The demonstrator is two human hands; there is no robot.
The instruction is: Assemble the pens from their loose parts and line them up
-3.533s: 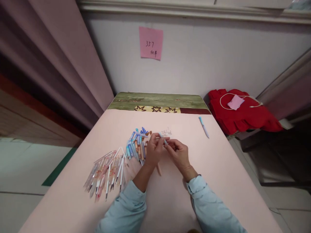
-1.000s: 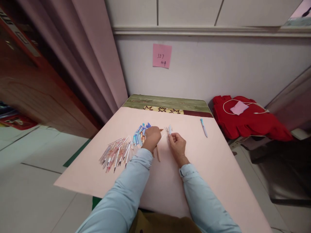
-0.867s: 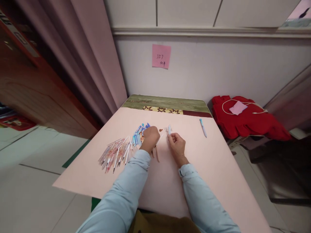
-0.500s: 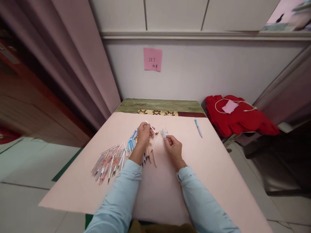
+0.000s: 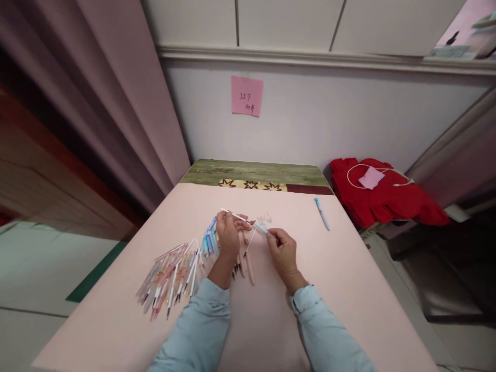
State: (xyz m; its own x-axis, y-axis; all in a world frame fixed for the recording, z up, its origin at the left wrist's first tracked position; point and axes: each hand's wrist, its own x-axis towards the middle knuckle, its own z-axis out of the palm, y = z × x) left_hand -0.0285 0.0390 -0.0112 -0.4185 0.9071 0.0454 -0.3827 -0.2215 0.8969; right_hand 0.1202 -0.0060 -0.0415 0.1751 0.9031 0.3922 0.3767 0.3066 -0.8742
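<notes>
**Person's own body, as seen from the head camera: two forearms and two hands.**

- Left hand [image 5: 228, 235]: bare and ungloved.
- Right hand [image 5: 282, 250]: bare and ungloved.
- Left sleeve [image 5: 197, 330]: long shirt sleeve in plain, unpatterned pale blue cloth. It is softly creased along its length and reaches the wrist.
- Right sleeve [image 5: 329, 336]: the same pale blue cloth, also long. It ends at the wrist in a turned cuff band [image 5: 300, 303], whose edge shows as a slightly darker fold.
</notes>
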